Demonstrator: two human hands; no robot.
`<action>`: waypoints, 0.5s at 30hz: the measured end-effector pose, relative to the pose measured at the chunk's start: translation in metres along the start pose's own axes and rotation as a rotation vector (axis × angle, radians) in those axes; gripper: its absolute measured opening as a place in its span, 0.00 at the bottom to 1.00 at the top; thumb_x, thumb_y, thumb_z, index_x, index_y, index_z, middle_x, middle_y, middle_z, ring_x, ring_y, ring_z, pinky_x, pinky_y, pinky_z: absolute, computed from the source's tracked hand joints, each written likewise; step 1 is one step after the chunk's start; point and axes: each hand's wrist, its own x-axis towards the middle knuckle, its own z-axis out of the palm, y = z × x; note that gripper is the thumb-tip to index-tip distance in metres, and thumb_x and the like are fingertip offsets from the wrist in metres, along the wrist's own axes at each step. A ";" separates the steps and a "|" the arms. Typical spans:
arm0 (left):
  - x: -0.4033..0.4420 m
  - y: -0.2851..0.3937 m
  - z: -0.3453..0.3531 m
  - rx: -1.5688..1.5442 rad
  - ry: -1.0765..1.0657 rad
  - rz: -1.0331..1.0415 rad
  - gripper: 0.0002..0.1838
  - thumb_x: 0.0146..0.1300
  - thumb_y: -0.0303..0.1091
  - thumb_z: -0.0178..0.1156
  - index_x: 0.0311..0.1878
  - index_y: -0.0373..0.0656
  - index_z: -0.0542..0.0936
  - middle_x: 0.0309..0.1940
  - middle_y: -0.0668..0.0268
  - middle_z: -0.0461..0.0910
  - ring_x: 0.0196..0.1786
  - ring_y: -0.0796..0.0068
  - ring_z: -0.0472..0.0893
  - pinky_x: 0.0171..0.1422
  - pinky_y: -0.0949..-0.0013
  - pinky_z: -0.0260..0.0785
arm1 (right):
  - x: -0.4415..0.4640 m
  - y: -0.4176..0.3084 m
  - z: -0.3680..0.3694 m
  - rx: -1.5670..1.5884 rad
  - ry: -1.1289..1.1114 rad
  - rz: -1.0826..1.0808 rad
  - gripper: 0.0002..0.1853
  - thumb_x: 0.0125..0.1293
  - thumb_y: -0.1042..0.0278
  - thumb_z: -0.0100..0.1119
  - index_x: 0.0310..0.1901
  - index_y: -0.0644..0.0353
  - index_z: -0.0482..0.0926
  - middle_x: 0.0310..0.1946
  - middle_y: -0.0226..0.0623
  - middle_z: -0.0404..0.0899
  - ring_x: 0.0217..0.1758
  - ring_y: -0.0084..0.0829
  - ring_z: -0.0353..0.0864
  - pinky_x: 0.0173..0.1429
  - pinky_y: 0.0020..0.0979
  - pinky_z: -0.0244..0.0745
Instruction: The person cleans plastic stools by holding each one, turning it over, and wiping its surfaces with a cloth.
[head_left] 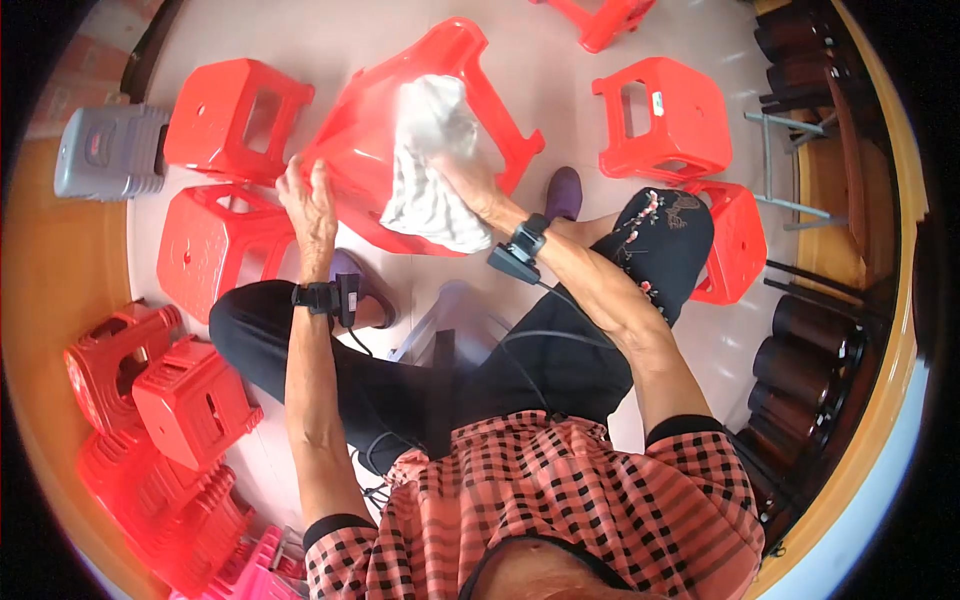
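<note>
A red plastic stool [365, 120] lies tipped in front of my knees, its legs pointing up and to the right. My left hand [308, 205] grips the stool's near left edge, fingers bent over it. A white cloth [425, 190] is draped on the stool's side. My right hand [462, 180] presses the cloth against the red plastic; its fingers are partly blurred and covered by the cloth. Both wrists wear black straps with small devices and cables.
Red stools stand at left [215, 120] and at right [670, 115]. Stacked red stools [165, 480] fill the lower left. Grey stacked stools [110, 150] stand by the left wall. Dark rounded objects [800, 370] and a metal-legged frame [790, 165] line the right side.
</note>
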 end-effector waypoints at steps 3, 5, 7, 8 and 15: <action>0.007 0.023 -0.005 0.060 -0.027 0.185 0.25 0.72 0.47 0.47 0.57 0.32 0.72 0.54 0.45 0.73 0.55 0.46 0.70 0.64 0.55 0.60 | -0.010 0.008 -0.007 -0.091 0.026 -0.203 0.27 0.63 0.43 0.60 0.49 0.63 0.80 0.41 0.37 0.84 0.47 0.29 0.81 0.53 0.34 0.75; 0.008 0.021 0.003 -0.176 -0.236 0.109 0.25 0.72 0.46 0.46 0.54 0.31 0.75 0.49 0.46 0.77 0.50 0.47 0.74 0.60 0.58 0.64 | -0.012 0.020 -0.016 -0.137 0.031 -0.155 0.27 0.63 0.43 0.61 0.48 0.62 0.80 0.41 0.38 0.84 0.46 0.29 0.82 0.52 0.34 0.75; -0.001 0.022 0.013 -0.296 -0.210 0.151 0.25 0.73 0.46 0.45 0.41 0.29 0.78 0.29 0.46 0.77 0.31 0.52 0.74 0.49 0.63 0.70 | -0.013 0.017 -0.024 -0.198 0.061 -0.143 0.24 0.63 0.47 0.61 0.48 0.62 0.81 0.40 0.39 0.84 0.45 0.31 0.83 0.51 0.34 0.76; -0.005 0.019 0.015 -0.277 -0.259 0.107 0.25 0.73 0.46 0.45 0.39 0.29 0.77 0.26 0.47 0.74 0.29 0.55 0.71 0.46 0.63 0.69 | -0.014 0.016 -0.027 -0.208 0.137 -0.138 0.23 0.64 0.49 0.60 0.49 0.62 0.81 0.40 0.39 0.84 0.45 0.31 0.83 0.51 0.34 0.76; -0.044 0.015 0.036 -0.536 -0.295 -0.040 0.23 0.73 0.41 0.51 0.26 0.31 0.70 0.17 0.61 0.59 0.25 0.73 0.60 0.32 0.61 0.59 | 0.027 -0.085 -0.052 -0.761 0.238 -0.035 0.18 0.65 0.60 0.57 0.48 0.66 0.78 0.42 0.50 0.82 0.45 0.42 0.82 0.50 0.40 0.75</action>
